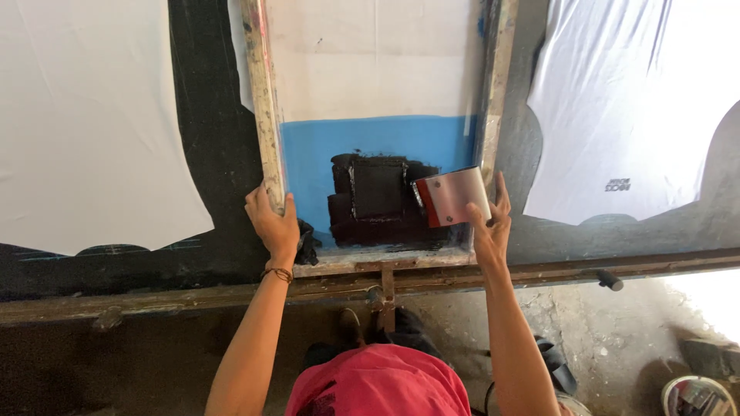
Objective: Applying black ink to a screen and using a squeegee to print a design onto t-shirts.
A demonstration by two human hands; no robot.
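Two hands at a wooden printing frame lying flat on the dark worktop. Left hand: fingers curled shut over the near left rail of the frame, thumb on the inner edge, just beside a black rag at the frame's near left corner. A thin cord band sits on that wrist. Right hand: closed on a squeegee, fingers behind its pale blade, thumb side toward the right rail. Squeegee has a red strip along its left edge, is tilted, and touches the mesh at the near right of the frame. Mesh: white in the far part, blue band across the near part, with a block of black ink in the middle of the blue, just left of the squeegee. White cloth spread on the worktop left of the frame; a second white cloth to the right, with a small dark print near its near edge. Rusty metal rail runs along the near edge of the worktop. Round pail on the floor, near right.
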